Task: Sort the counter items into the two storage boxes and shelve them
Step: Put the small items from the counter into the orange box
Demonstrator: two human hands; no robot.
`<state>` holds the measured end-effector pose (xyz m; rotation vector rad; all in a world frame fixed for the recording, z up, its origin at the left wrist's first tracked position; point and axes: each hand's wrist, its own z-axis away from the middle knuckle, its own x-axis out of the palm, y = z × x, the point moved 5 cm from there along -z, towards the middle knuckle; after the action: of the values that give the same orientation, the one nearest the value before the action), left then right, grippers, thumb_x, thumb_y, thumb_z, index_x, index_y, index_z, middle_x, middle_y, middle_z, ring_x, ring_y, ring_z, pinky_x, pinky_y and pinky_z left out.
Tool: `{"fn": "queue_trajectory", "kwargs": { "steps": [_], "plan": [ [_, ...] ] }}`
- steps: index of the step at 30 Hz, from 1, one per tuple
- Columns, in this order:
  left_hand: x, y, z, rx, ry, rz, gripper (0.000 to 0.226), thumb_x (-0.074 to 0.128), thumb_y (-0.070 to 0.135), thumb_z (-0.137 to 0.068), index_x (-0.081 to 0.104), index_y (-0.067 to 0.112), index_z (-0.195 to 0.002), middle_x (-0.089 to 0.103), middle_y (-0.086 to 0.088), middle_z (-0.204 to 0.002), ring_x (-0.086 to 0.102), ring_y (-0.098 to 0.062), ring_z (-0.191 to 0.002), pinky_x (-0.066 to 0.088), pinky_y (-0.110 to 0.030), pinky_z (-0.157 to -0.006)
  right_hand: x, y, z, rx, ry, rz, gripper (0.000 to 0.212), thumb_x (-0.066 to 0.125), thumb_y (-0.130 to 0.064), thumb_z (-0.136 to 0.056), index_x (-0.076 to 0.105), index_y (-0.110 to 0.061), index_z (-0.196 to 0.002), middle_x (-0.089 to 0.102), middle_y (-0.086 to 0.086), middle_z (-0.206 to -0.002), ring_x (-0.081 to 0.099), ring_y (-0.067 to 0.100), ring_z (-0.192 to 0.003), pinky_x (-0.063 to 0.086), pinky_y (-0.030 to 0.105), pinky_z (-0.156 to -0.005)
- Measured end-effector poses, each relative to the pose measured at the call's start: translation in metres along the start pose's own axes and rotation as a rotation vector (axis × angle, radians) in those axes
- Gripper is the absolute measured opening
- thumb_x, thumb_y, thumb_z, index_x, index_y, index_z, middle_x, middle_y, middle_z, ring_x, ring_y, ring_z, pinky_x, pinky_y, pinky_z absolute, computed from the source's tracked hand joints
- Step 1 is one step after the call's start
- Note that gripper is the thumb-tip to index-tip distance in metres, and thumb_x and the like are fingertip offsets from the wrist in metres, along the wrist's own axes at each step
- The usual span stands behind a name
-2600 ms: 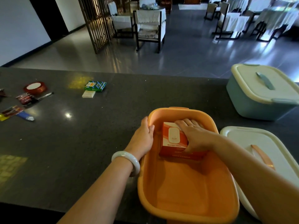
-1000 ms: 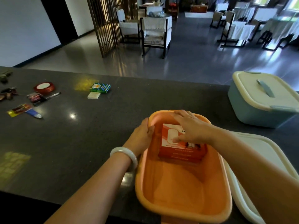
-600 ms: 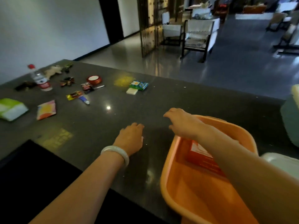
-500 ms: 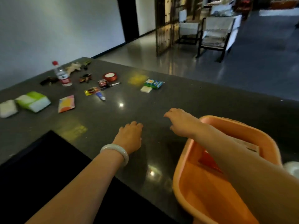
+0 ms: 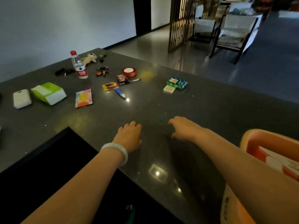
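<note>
The orange storage box [image 5: 252,136] shows at the right edge with a red-and-white carton [image 5: 278,160] lying inside it. My left hand [image 5: 130,136] rests on the dark counter [image 5: 202,110], fingers loosely bent and holding nothing. My right hand [image 5: 186,128] hovers over the counter left of the box, fingers spread and relaxed. Farther left lie a green packet [image 5: 177,83] with a pale small box [image 5: 169,88], a red tape roll [image 5: 129,71], a blue tube [image 5: 119,92], a colourful pouch [image 5: 83,98], a green-white tissue pack [image 5: 48,93], a white pack [image 5: 22,98] and a water bottle [image 5: 79,65].
A plush toy [image 5: 89,58], keys [image 5: 63,71] and small dark items sit at the counter's far left corner. A black recess [image 5: 56,167] opens at the counter's near edge below my left arm. Chairs [image 5: 233,28] and a lattice screen [image 5: 182,21] stand beyond the counter.
Both hands left the orange box, where the right had set down the carton, and moved left over the counter. The view swung left, bringing more counter items in and the lidded blue box out.
</note>
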<state>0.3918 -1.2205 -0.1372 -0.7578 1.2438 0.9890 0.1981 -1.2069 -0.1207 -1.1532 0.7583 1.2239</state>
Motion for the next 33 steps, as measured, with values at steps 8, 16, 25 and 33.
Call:
{"fn": "queue_trajectory", "kwargs": {
  "steps": [8, 16, 25, 33],
  "plan": [
    [-0.009, -0.057, -0.121, 0.186, 0.003, -0.005, 0.063, 0.065, 0.036, -0.088, 0.037, 0.016, -0.142, 0.040, -0.009, -0.141, 0.040, -0.031, -0.131, 0.034, -0.046, -0.107, -0.005, 0.003, -0.092, 0.234, 0.026, -0.021, 0.055, 0.067, -0.030, -0.086, 0.044, -0.019, -0.136, 0.046, 0.006, -0.132, 0.049, 0.025, -0.118, 0.045, 0.037, -0.095],
    [-0.017, -0.051, -0.220, 0.255, -0.044, 0.033, 0.064, 0.062, 0.044, -0.089, 0.037, 0.015, -0.141, 0.038, -0.010, -0.142, 0.040, -0.032, -0.130, 0.037, -0.047, -0.107, -0.019, 0.033, -0.141, 0.443, 0.107, -0.090, 0.065, 0.064, -0.035, -0.088, 0.034, -0.021, -0.144, 0.037, 0.006, -0.144, 0.043, 0.024, -0.128, 0.041, 0.039, -0.101],
    [-0.034, 0.004, -0.312, 0.239, 0.106, 0.171, 0.069, 0.060, 0.055, -0.086, 0.038, 0.012, -0.135, 0.040, -0.012, -0.137, 0.044, -0.032, -0.123, 0.041, -0.043, -0.098, -0.051, 0.093, -0.205, 0.490, 0.269, -0.152, 0.081, 0.069, -0.038, -0.083, 0.025, -0.019, -0.148, 0.025, 0.006, -0.151, 0.028, 0.027, -0.138, 0.034, 0.042, -0.108],
    [-0.019, 0.038, -0.370, 0.139, 0.254, 0.174, 0.093, 0.051, 0.078, -0.075, 0.041, 0.005, -0.132, 0.045, -0.011, -0.124, 0.046, -0.026, -0.110, 0.043, -0.036, -0.092, -0.061, 0.156, -0.272, 0.464, 0.353, -0.124, 0.100, 0.073, -0.040, -0.079, 0.007, -0.023, -0.152, 0.003, 0.004, -0.160, 0.001, 0.030, -0.145, 0.012, 0.049, -0.118]
  ]
}}
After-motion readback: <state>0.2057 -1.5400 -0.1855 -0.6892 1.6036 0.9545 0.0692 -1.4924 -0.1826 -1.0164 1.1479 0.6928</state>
